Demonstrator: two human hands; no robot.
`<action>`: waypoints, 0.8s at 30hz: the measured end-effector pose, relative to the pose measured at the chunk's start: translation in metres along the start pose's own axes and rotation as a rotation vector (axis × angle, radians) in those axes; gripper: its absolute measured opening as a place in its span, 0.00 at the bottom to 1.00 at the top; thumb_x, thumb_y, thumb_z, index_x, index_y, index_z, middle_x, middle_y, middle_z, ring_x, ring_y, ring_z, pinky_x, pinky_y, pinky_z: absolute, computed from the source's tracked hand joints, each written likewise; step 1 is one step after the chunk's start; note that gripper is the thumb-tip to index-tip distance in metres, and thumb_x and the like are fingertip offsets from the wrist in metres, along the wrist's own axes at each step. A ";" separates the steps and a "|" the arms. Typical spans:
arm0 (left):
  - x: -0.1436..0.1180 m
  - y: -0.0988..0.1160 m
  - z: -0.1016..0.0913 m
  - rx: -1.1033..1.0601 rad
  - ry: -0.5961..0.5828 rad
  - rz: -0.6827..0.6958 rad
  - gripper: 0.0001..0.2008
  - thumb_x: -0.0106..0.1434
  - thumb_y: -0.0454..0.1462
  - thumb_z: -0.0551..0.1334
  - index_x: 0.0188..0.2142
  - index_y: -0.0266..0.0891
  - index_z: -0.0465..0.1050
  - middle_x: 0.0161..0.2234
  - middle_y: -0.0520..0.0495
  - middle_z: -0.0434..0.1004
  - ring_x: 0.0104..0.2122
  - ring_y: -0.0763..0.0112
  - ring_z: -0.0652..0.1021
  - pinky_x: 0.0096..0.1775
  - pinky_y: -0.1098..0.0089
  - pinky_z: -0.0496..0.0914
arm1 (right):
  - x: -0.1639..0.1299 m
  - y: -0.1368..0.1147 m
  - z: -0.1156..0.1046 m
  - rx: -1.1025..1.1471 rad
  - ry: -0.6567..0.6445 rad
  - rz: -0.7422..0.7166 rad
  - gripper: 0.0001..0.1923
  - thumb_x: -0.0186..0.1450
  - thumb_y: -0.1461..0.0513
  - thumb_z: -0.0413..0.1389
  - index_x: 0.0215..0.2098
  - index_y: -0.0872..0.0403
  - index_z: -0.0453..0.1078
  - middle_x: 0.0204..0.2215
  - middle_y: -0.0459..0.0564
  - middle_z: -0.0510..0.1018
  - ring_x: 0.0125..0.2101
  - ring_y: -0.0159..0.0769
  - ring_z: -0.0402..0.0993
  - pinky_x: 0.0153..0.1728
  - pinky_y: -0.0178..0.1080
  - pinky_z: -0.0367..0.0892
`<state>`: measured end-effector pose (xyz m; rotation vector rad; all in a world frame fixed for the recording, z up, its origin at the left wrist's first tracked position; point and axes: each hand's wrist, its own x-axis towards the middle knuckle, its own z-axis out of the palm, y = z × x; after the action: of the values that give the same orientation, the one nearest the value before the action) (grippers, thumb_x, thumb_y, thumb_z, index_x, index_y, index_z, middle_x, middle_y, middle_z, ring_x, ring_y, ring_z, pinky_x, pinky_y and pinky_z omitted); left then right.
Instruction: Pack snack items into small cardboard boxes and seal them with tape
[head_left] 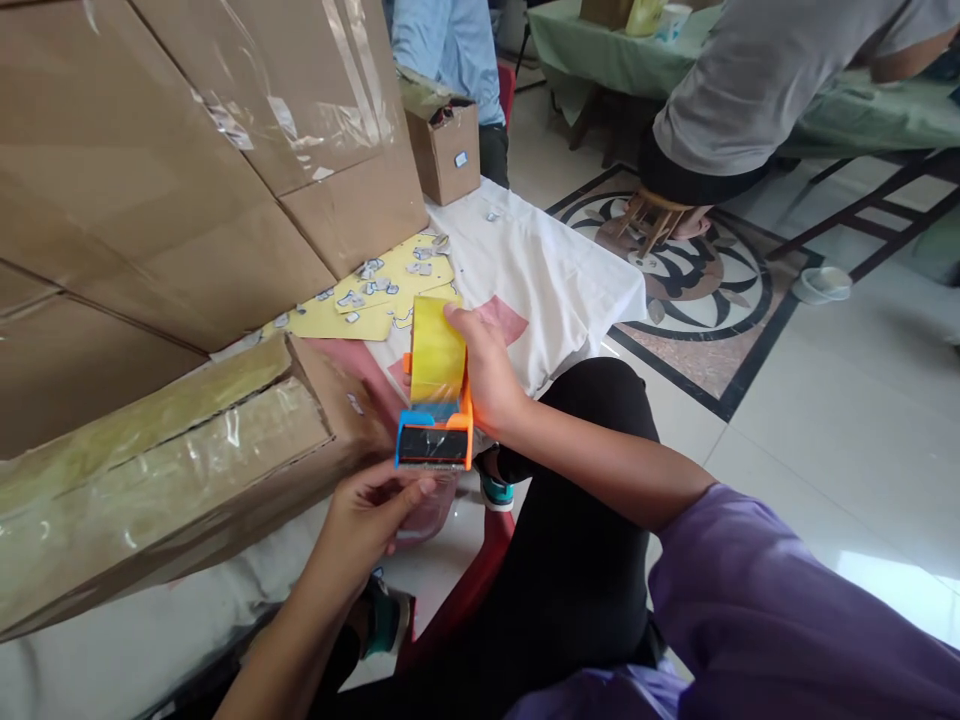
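My right hand [487,370] is wrapped round a tape dispenser [433,440] with an orange and blue frame, a black roller and a toothed cutting edge. A thick roll of yellowish packing tape [437,350] sits on it. Just below the cutter, my left hand [375,510] pinches, thumb against fingers, at the clear end of the tape, which is hard to see. Left of my hands lies a long cardboard box [172,460], its top seam covered with shiny tape. Both hands are held over my lap, by the table's edge.
Large taped cartons [187,150] rise at the left. Yellow sheets [337,315] with small paper scraps lie on the white tablecloth [555,260]. A small box [450,150] stands behind. One person [750,100] sits on a stool; another [446,45] is beyond the boxes.
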<state>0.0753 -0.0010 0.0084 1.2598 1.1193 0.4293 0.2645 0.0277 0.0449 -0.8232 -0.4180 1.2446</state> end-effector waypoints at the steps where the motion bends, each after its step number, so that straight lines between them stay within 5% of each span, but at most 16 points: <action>1: 0.001 -0.002 0.000 -0.018 -0.010 0.001 0.21 0.50 0.52 0.74 0.33 0.37 0.83 0.20 0.51 0.73 0.14 0.82 0.61 0.12 0.80 0.55 | -0.001 0.000 0.000 0.009 0.003 0.008 0.17 0.62 0.46 0.60 0.34 0.51 0.72 0.27 0.47 0.77 0.38 0.42 0.80 0.41 0.44 0.78; 11: 0.004 -0.008 0.003 -0.062 -0.015 -0.017 0.19 0.50 0.51 0.74 0.31 0.37 0.82 0.16 0.54 0.68 0.13 0.83 0.59 0.13 0.80 0.53 | -0.006 0.002 0.000 0.038 0.069 0.100 0.15 0.63 0.49 0.59 0.34 0.52 0.72 0.25 0.47 0.78 0.36 0.42 0.81 0.41 0.44 0.79; 18: 0.000 -0.001 0.005 -0.012 0.031 -0.012 0.17 0.52 0.50 0.72 0.33 0.39 0.84 0.21 0.49 0.76 0.15 0.79 0.63 0.13 0.78 0.54 | -0.001 0.003 0.000 0.103 0.082 0.216 0.16 0.62 0.48 0.60 0.33 0.52 0.69 0.22 0.46 0.76 0.32 0.41 0.79 0.36 0.43 0.77; 24: -0.007 0.005 -0.002 -0.022 0.000 -0.024 0.17 0.51 0.49 0.74 0.33 0.37 0.84 0.20 0.48 0.76 0.14 0.81 0.61 0.15 0.77 0.55 | 0.011 0.000 -0.004 0.020 0.130 0.106 0.18 0.62 0.46 0.58 0.35 0.51 0.68 0.22 0.46 0.75 0.31 0.40 0.78 0.32 0.41 0.76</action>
<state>0.0719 -0.0041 0.0157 1.2261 1.1254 0.4227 0.2706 0.0367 0.0404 -0.9127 -0.2591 1.2833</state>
